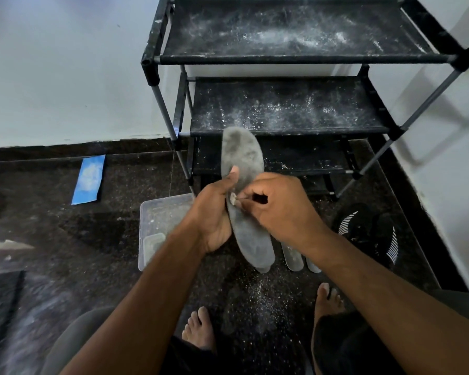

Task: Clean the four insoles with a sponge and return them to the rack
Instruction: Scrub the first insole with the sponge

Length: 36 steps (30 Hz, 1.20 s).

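Dark speckled floor [92,239], left hand [214,212] gripping grey insole [243,158], right hand [279,209] pinching a crumb against it.

Dark speckled floor [65,239] with white powder scattered at 6 o'clock. On it: a black rack [282,58] at 12 (shelves dusted white), a clear plastic tub [157,220] at centre, pale insoles [293,257] beside black shoes [368,231] at 3, a blue sheet [88,180] at 9.

Left hand [214,212] grips; right hand [279,209] pinches.
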### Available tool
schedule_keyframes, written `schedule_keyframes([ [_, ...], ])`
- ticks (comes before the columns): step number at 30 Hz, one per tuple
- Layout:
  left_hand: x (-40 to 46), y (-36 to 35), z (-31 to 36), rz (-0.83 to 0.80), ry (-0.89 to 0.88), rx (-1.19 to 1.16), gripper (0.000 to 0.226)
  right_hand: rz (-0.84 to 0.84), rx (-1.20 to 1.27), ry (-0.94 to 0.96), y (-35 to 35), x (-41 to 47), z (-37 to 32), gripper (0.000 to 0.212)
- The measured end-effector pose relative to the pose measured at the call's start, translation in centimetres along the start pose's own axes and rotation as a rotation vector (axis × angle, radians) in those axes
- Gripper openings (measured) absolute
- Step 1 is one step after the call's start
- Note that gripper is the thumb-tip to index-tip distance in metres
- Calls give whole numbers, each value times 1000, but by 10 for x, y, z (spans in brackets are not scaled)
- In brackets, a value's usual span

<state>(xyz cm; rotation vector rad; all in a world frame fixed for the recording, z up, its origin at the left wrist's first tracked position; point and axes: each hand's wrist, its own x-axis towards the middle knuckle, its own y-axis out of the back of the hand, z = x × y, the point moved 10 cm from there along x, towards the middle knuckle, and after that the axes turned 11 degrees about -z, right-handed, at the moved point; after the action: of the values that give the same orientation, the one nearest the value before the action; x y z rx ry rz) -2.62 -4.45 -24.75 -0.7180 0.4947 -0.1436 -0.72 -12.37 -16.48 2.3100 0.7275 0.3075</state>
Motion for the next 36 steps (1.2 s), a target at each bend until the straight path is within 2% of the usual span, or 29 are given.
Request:
schedule_keyframes([
  [3, 1, 3, -1, -8, -8, -13, 45, -53, 7, 17, -14, 1, -3, 30],
  [6, 0, 8, 1, -12, 3, -27, 50, -199, 42, 54, -24, 0, -6, 9],
  [8, 2, 9, 2, -20, 11, -27, 52, -263, 57, 56, -26, -2, -6, 6],
  [12, 2, 3, -1, -21, -1, -20, 48, -17, 68, 49, -3, 1, -5, 6],
  [14, 3, 5, -4, -6, -8, -22, 47, -11, 29, 60, -8, 2, -7, 9],
  [18, 1, 4, -4, -35, -1, -11, 42, -192, 13, 83, -25, 1, -11, 6],
  [21, 1, 6, 1, -18, -44, -5, 38, -316, 57, 20, -23, 0, -6, 3],
  [23, 3, 7, 3, 0, -62, -8, 40, -223, 183, -74, -7, 0, 6, 4],
  [26, 6, 14, -1, 31, -58, -5, 43, 33, 410, -259, 17, -3, 41, 5],
  [30, 6, 28, -8, 106, -30, 80, 41, 33, 749, -501, -6, -11, 78, 13],
  [36, 1, 63, -38, 327, 60, 332, 46, 61, 541, -582, -38, -23, 113, 6],
])
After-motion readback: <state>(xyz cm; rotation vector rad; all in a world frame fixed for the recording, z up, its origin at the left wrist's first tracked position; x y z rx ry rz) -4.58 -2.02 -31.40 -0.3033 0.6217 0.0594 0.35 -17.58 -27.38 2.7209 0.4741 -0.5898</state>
